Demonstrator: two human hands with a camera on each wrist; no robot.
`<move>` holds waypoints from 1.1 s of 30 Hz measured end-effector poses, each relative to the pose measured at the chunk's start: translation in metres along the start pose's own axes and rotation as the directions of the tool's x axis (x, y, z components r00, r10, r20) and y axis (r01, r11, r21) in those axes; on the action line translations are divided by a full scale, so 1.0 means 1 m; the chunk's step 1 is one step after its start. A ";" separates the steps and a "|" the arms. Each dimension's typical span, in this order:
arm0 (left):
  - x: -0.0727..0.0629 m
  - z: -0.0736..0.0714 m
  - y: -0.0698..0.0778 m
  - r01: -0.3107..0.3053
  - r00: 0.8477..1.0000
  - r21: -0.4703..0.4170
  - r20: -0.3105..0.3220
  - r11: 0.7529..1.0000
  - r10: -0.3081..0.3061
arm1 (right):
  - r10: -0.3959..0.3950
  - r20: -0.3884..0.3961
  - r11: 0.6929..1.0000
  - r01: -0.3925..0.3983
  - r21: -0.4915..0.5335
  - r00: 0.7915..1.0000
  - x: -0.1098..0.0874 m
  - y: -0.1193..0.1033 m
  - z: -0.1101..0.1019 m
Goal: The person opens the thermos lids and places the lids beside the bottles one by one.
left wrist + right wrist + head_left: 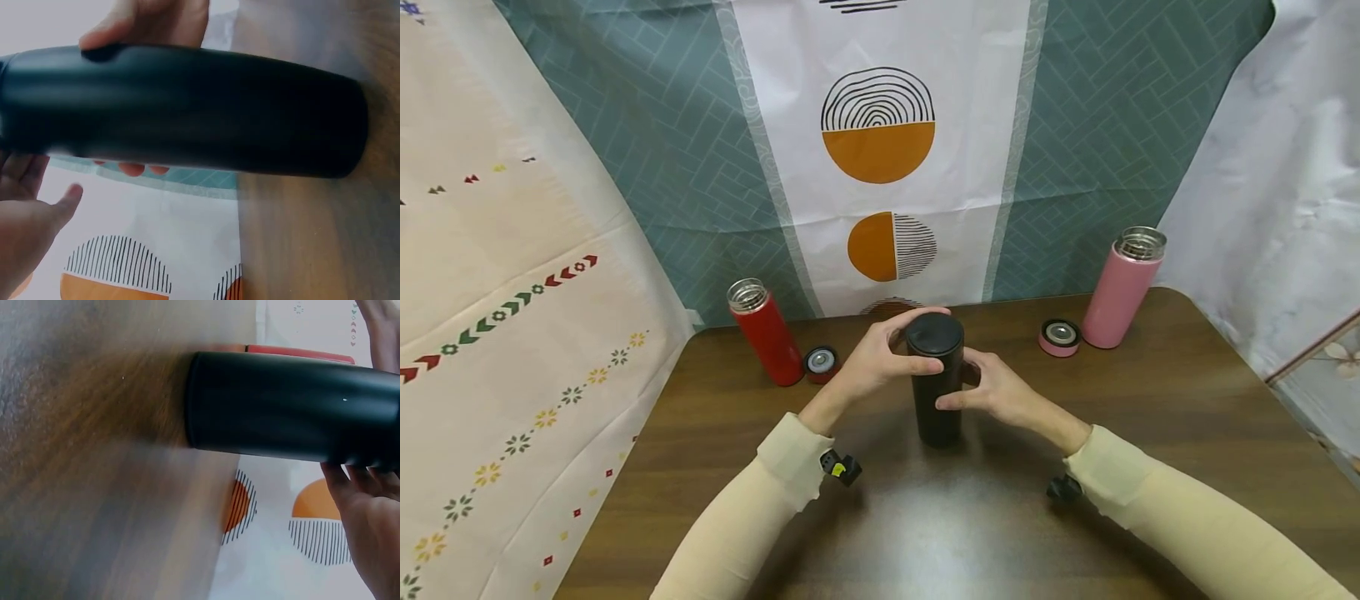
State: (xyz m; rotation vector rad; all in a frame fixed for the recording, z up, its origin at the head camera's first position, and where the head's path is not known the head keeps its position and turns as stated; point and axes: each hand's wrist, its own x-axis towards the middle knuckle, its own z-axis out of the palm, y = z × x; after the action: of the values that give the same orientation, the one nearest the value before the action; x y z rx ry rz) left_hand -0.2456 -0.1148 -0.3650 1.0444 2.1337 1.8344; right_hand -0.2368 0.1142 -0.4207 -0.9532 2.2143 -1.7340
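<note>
A black thermos bottle (937, 417) with its black lid (934, 333) on is upright between both hands, its base close over the brown table. My left hand (880, 354) holds it at the top, thumb across the front of the lid and fingers reaching behind. Lower down, my right hand (1000, 390) grips the body from the right, its thumb on the front. The left wrist view shows the right-hand fingers (156, 19) wrapped around the black body (250, 112). In the right wrist view, the right hand (369, 531) lies against the bottle's side.
On the left stands an open red bottle (772, 346), its lid (822, 362) lying beside it. An open pink bottle (1120, 300) stands at the back right next to its pink lid (1059, 338). Patterned cloth (880, 192) hangs behind the wooden table (700, 483).
</note>
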 end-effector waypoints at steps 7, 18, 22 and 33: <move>-0.004 0.009 0.001 -0.009 0.996 -0.003 -0.093 1.000 0.008 | -0.017 0.009 1.000 0.017 0.008 1.000 0.000 -0.001 -0.001; -0.011 0.027 0.000 -0.019 0.957 0.112 -0.286 0.994 0.050 | -0.009 0.002 1.000 0.009 -0.010 1.000 0.000 -0.002 -0.002; -0.013 0.035 0.001 -0.020 0.942 0.151 -0.329 0.988 0.069 | -0.015 0.000 1.000 0.015 -0.017 1.000 -0.001 -0.002 -0.003; 0.005 -0.010 0.012 0.072 0.982 -0.095 0.179 0.993 -0.054 | 0.012 0.072 1.000 -0.012 -0.002 0.997 0.004 0.000 -0.007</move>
State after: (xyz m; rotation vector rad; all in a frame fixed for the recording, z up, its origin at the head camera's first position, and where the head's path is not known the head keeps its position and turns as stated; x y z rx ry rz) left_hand -0.2495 -0.1198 -0.3503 1.0606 1.9306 1.7311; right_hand -0.2434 0.1182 -0.4179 -0.9848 2.1722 -1.6668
